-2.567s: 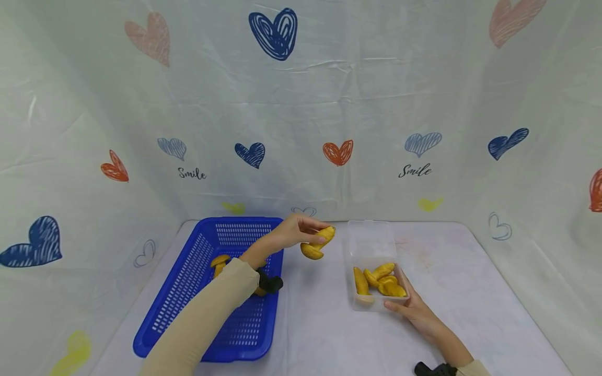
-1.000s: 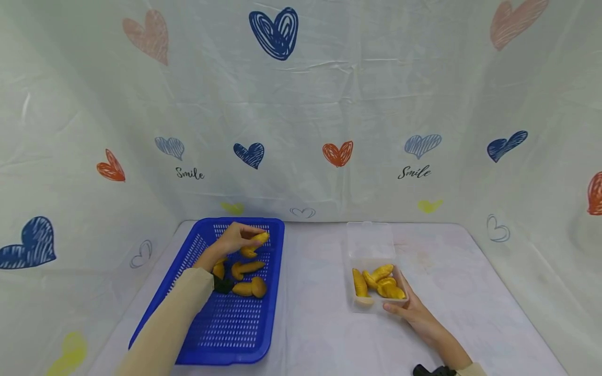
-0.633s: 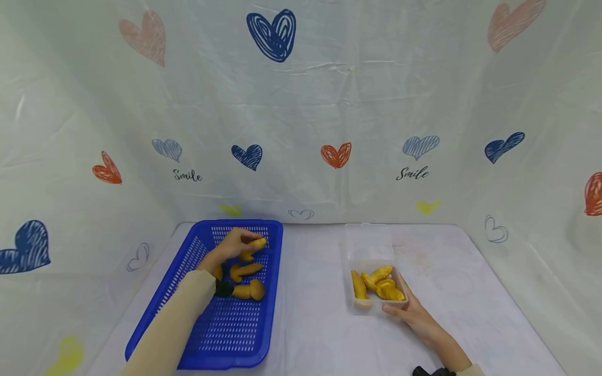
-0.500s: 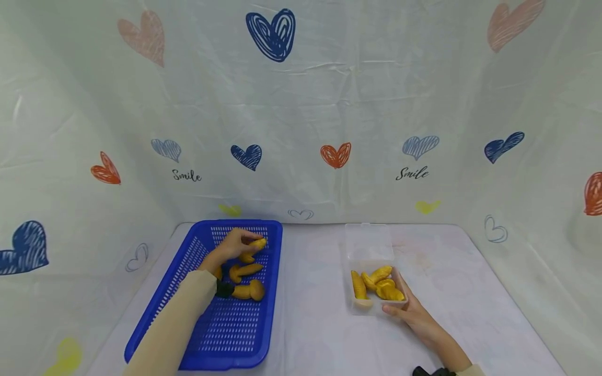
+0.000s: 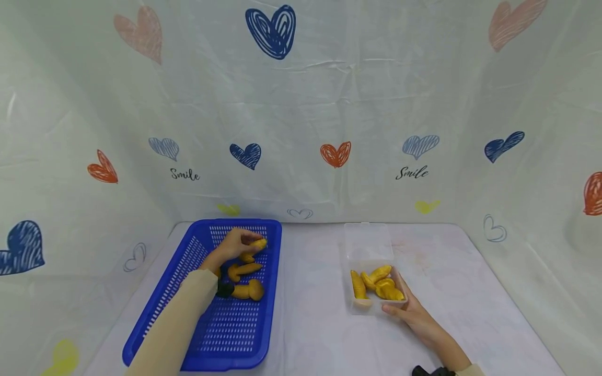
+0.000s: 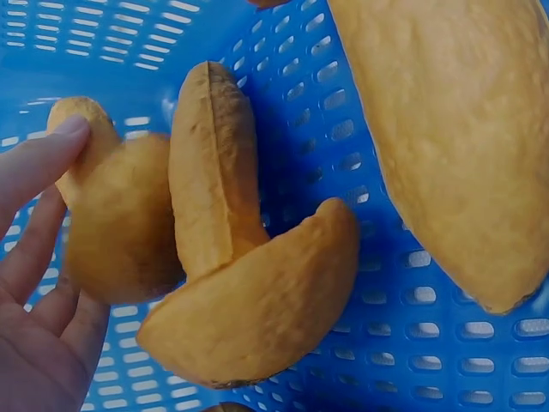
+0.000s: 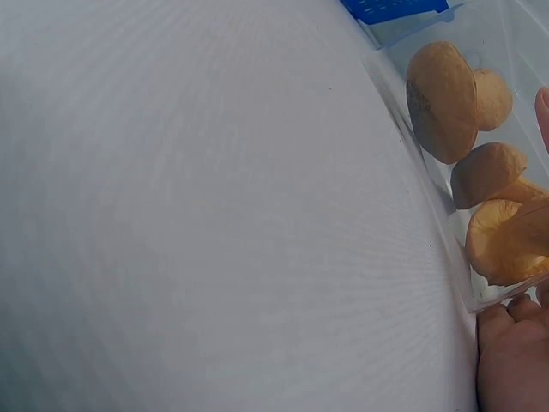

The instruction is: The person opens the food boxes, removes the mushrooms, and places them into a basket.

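My left hand (image 5: 235, 244) is inside the blue basket (image 5: 275, 292), pinching a yellow-brown mushroom (image 5: 258, 244) at the far end. In the left wrist view, the thumb lies on the stem of that mushroom (image 6: 120, 223), with fingers behind it. Another mushroom (image 6: 249, 300) lies right beside it. Nearer in the basket are a mushroom (image 5: 245, 270) and a thicker one (image 5: 254, 290); my forearm partly hides more. At the right, my right hand (image 5: 416, 314) grips the near right corner of a clear plastic box (image 5: 378, 309). Several mushrooms (image 7: 442, 103) lie in it.
The box's clear lid (image 5: 368, 243) stands open toward the back. A white cloth (image 5: 315, 292) covers the table between basket and box. Behind the table hangs a white curtain (image 5: 291, 115) printed with hearts.
Between 2.6 and 1.0 seconds ago, the left hand went left from the gap beside the box into the basket with a mushroom, then lowered slightly. The right hand stays on the box.
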A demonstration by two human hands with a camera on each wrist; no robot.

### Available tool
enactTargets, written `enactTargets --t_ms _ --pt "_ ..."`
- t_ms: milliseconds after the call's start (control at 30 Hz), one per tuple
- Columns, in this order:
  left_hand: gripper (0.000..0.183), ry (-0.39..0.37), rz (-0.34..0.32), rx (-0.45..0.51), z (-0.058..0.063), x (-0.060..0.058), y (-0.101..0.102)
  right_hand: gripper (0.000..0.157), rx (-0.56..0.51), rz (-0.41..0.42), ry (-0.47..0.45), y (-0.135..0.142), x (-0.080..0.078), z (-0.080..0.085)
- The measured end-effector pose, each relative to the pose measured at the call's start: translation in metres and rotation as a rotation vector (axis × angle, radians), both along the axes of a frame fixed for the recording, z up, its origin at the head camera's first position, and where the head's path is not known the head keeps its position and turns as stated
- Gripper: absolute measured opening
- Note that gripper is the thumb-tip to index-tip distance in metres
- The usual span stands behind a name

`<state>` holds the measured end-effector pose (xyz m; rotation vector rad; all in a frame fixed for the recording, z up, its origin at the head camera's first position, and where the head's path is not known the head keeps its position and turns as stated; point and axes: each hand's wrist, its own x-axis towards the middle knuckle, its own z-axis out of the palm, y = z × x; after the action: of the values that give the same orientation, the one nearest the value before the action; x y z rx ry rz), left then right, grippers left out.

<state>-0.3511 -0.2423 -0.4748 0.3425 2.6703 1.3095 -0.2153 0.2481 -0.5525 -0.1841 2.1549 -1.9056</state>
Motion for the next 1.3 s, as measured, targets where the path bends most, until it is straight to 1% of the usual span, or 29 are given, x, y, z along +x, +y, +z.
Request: enactTargets --t_ms 133,267,433,500,700,867,1033,1133,1167,1300 --pt "0.031 0.022 -0.018 0.027 -0.001 -0.003 -0.001 0.098 -0.004 -0.002 -0.010 -0.001 0.000 0.002" --pt "0.031 0.036 -0.034 0.040 0.001 -0.004 -0.002 0.098 -0.006 -0.004 -0.012 -0.001 0.000 0.003" --pt "0.031 0.075 -0.052 0.055 0.005 -0.002 -0.001 0.099 -0.006 -0.004 -0.009 0.000 0.000 0.001" --pt "0.031 0.084 -0.057 0.060 0.009 0.000 0.001 0.099 -0.008 -0.002 -0.008 0.000 0.000 0.001" --pt "0.033 0.067 -0.045 0.063 0.023 0.004 0.006 0.099 -0.009 0.001 -0.003 0.000 0.000 0.000" --pt "0.037 0.052 -0.048 0.099 0.036 0.006 0.011 0.099 -0.007 -0.001 -0.009 0.000 0.000 0.001" --pt "0.039 0.072 -0.064 0.110 0.050 0.007 0.019 0.098 0.005 -0.001 -0.007 0.000 0.000 0.000" --pt "0.041 0.092 -0.096 0.104 0.059 0.009 0.026 0.098 0.013 -0.001 -0.005 0.001 -0.001 0.000" --pt "0.042 0.092 -0.100 0.109 0.062 0.010 0.030 0.099 0.015 -0.001 -0.005 0.001 -0.001 0.000" --pt "0.042 0.101 -0.148 0.137 0.076 0.015 0.044 0.099 0.020 -0.001 -0.007 0.000 -0.001 -0.001"
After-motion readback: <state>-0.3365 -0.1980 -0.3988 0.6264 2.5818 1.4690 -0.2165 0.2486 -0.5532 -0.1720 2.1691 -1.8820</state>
